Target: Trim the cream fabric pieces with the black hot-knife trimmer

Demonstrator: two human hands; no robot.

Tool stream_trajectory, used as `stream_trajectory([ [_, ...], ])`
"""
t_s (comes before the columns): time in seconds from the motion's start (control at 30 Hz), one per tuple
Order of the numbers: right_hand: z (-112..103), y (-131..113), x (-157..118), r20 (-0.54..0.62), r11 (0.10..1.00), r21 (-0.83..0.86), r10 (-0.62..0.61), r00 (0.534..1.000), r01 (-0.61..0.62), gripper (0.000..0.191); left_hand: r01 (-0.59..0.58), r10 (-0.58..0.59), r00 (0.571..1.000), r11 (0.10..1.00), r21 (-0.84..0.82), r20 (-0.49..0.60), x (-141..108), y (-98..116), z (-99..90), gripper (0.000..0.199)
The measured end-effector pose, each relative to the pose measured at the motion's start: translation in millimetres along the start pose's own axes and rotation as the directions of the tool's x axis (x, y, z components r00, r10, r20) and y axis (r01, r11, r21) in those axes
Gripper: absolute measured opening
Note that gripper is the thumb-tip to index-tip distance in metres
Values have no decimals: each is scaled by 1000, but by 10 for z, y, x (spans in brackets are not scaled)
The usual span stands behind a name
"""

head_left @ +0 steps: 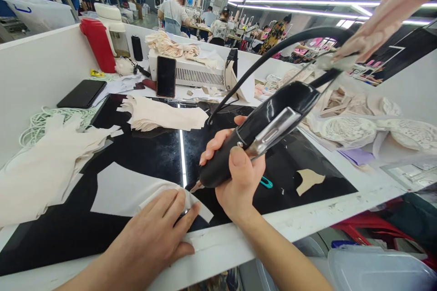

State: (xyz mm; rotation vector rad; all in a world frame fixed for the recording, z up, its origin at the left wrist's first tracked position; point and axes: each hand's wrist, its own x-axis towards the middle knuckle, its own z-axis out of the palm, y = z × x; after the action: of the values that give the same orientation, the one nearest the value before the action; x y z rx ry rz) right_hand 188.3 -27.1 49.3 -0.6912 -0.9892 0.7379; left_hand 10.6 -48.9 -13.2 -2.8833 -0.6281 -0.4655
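Observation:
My right hand (241, 182) is wrapped round a black corded handheld tool (269, 118) with a metal lever along its side. The tool is tilted, its rounded end low over the black work surface (136, 145), and a thick cable leaves its upper end. Under the bent fingers of my left hand (157, 223) lies a white cut fabric piece (119, 188), folded where they press it down. A small metallic thing, too hidden to name, shows between those fingers. Beyond my hands lies a stack of cream fabric pieces (164, 113). Another cream stack (44, 173) lies at the left.
A phone (166, 76) leans against a white vented box (191, 72). A black tablet-like device (82, 93) and a red container (98, 45) are at the left. Lace bra cups (355, 129), a beige scrap (309, 180) and a teal tool (266, 182) lie right. People (172, 13) work behind.

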Motion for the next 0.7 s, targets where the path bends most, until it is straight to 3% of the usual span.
stream_trajectory([
  [0.47,-9,-5,-52,7,1000,19,-13,1000,13,29,-24,25,1000,997,-80,16,-5,-116,-50,71],
  [0.7,-3,-46,-30,-15,997,76,-29,999,30,28,-2,10,999,985,-170,47,11,-156,-120,62],
])
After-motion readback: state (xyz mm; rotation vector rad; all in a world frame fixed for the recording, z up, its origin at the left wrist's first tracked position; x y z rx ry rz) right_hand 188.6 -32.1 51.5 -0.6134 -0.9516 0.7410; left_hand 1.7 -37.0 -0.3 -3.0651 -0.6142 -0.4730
